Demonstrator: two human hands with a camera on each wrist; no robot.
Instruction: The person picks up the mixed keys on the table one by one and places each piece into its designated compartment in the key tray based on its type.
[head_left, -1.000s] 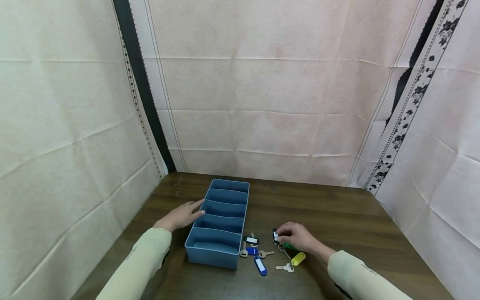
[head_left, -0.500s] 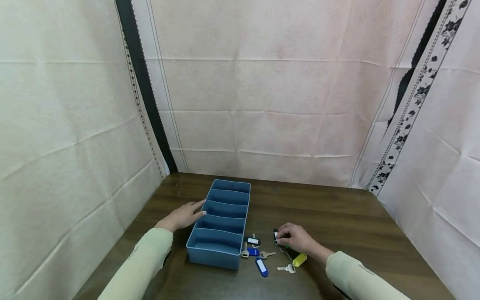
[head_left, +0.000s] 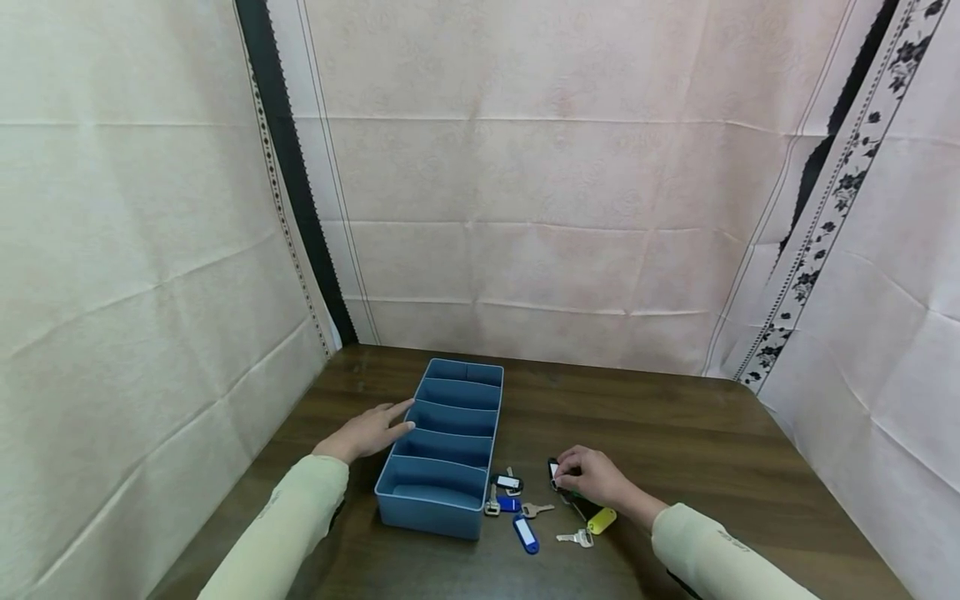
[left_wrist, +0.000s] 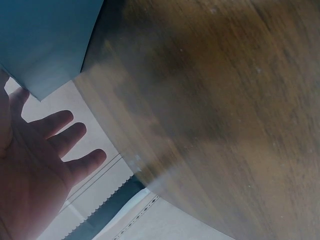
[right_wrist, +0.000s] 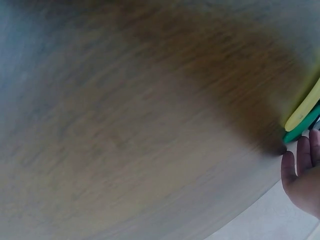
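Observation:
My left hand (head_left: 363, 433) is spread, its fingertips at the left rim of a blue divided storage box (head_left: 429, 518). The left wrist view shows the extended fingers (left_wrist: 69, 137) below the box's side. To the right of the box, my right hand (head_left: 596, 478) pinches a black key tag (head_left: 552, 468) with a white label between thumb and forefinger, low over the table. Under that hand lie a green tag (right_wrist: 301, 126), mostly hidden in the head view, and a yellow key tag (head_left: 602, 521).
Between box and right hand lie another black key tag (head_left: 508, 482), a blue tag (head_left: 509, 504), a second blue tag (head_left: 527, 535) and several keys, one a silver key (head_left: 576, 538). The wooden table (head_left: 645, 408) is enclosed by white cloth (head_left: 517, 183) at the back and sides.
My right thumb and forefinger have drawn closer together at the black tag. The left hand keeps its place on the box rim; the head view has shifted slightly.

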